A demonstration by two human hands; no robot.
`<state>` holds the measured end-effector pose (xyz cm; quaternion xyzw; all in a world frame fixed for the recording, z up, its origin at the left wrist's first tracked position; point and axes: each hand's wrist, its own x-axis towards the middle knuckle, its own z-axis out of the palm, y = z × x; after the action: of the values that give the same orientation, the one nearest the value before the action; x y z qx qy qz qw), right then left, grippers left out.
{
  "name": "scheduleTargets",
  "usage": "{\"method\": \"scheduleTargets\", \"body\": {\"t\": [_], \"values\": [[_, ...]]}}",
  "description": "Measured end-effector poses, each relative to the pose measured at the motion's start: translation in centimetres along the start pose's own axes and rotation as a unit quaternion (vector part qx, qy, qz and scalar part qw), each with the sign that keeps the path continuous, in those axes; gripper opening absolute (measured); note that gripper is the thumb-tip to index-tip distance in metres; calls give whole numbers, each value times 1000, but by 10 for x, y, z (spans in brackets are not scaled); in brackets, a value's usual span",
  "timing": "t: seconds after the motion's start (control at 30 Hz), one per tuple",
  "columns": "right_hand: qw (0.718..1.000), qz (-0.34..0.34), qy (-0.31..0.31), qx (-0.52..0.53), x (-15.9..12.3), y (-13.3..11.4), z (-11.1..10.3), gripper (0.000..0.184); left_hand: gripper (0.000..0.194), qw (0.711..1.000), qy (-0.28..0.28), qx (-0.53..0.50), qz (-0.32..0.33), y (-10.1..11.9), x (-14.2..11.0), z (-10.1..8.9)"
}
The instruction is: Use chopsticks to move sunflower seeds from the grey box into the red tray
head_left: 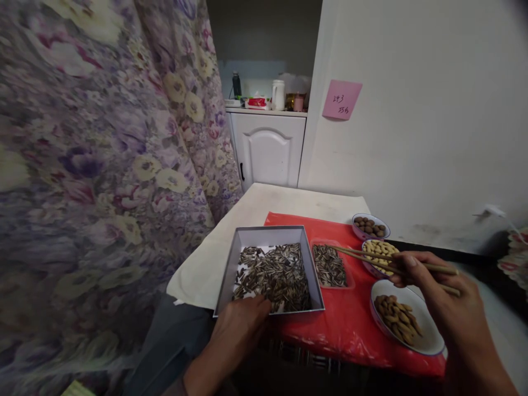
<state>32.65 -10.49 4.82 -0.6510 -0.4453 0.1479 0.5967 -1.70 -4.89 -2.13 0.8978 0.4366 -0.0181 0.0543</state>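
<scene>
My left hand [243, 324] grips the near rim of a shallow grey box [226, 273], its fingers curled over the edge. Striped sunflower seeds [284, 275] lie spread over the white bottom of the box. In my right hand [437, 286] is a pair of wooden chopsticks [358, 254], pointing left. Their tips are above a pinkish clear plastic tub [350, 278] beside the box, which also holds sunflower seeds [329, 265]. Whether the tips pinch a seed is too small to tell. Under my right hand stands a white bowl [412, 300] with long brown nuts [396, 319].
Behind that bowl are a bowl of pale nuts [377, 250] and a bowl of round brown nuts [369, 224]. A red plastic sheet [297, 220] covers part of the cream tablecloth [198, 278]. A floral curtain [124, 165] hangs at left; a white wall [433, 137] rises at right.
</scene>
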Motion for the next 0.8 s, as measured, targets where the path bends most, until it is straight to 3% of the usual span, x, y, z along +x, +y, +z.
{"method": "scheduleTargets", "body": {"t": [0.23, 0.53, 0.67, 0.8], "values": [[999, -25, -20, 4, -9, -12, 13, 31, 11, 1000, 7, 3, 2, 0, -2, 3], [969, -69, -237, -5, -25, -11, 58, 23, 12, 1000, 1, 10, -1, 0, 0, 1], [958, -126, -254, -42, -29, -8, 73, 23, 12, 1000, 0, 10, 2, -1, 0, 4], [952, -132, -269, -57, -32, -4, 81, 23, 11, 1000, -2, 12, 3, -1, -1, 3]]}}
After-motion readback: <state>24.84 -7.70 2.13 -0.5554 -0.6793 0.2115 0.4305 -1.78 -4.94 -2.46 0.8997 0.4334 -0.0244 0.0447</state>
